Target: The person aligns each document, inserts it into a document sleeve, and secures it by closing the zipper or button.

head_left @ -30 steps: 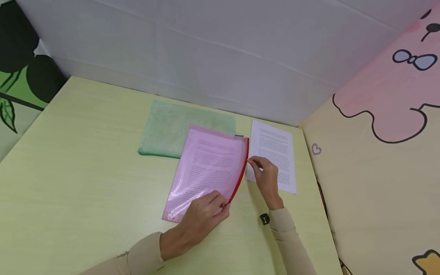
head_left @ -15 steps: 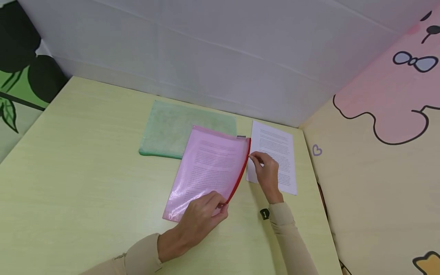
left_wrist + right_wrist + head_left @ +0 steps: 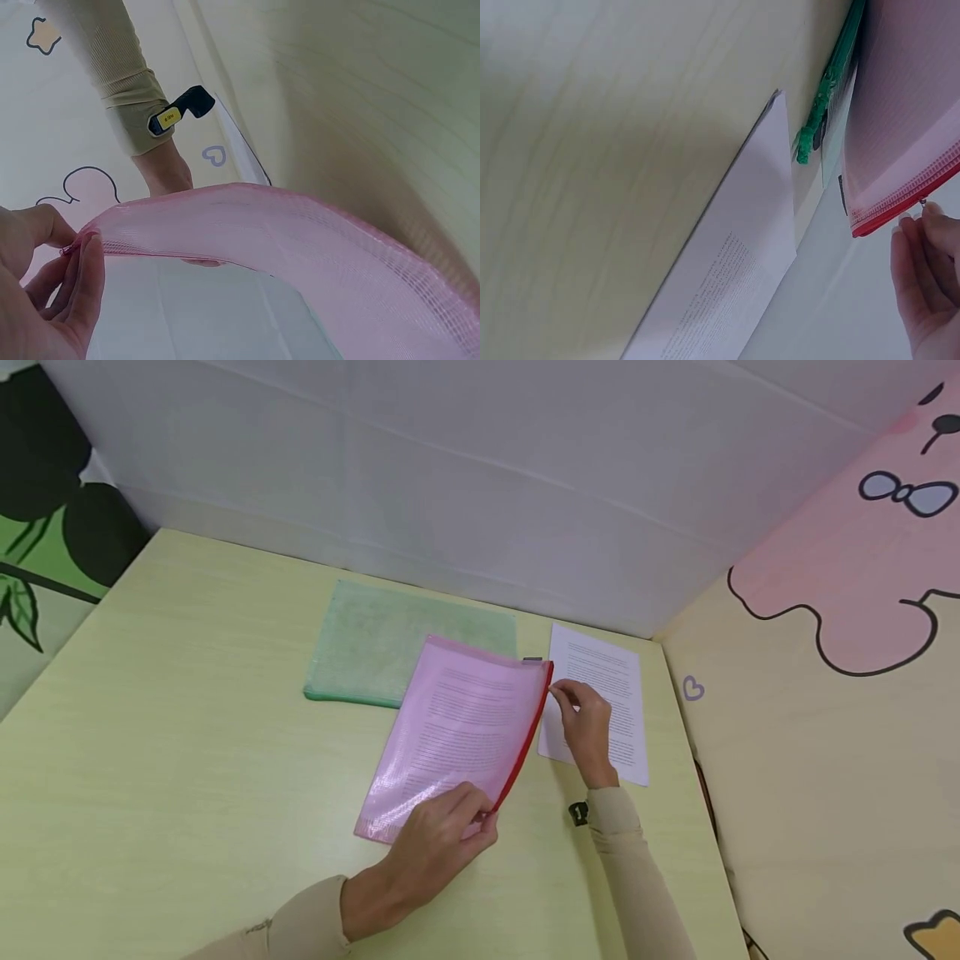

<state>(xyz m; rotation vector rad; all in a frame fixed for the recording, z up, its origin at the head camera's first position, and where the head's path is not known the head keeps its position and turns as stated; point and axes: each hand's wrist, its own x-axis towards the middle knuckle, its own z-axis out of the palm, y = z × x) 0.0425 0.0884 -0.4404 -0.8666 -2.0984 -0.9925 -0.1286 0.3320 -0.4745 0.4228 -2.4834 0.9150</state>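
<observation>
A translucent pink zip document pouch [image 3: 465, 710] with a printed sheet inside is held up at its red-edged right side. My left hand [image 3: 438, 847] pinches the near corner of that red edge; the left wrist view shows fingers and thumb on the pink mesh [image 3: 225, 225]. Farther up the edge, my right hand [image 3: 587, 722] pinches a small zipper pull [image 3: 923, 201] between thumb and fingers. Between the two hands the red zipper [image 3: 521, 756] bows slightly. The pouch's lower corner is hidden behind my left hand.
A green pouch [image 3: 375, 635] lies flat at the back of the table [image 3: 187, 735], partly under the pink one. White printed paper [image 3: 626, 702] lies to the right, partly behind my right hand. A pale wall [image 3: 450, 485] bounds the back, and a decorated wall [image 3: 810, 760] the right.
My right hand has slid up and away along the red zipper toward its far end. The pouch's far right corner has shifted slightly right. My left hand has stayed at the near corner.
</observation>
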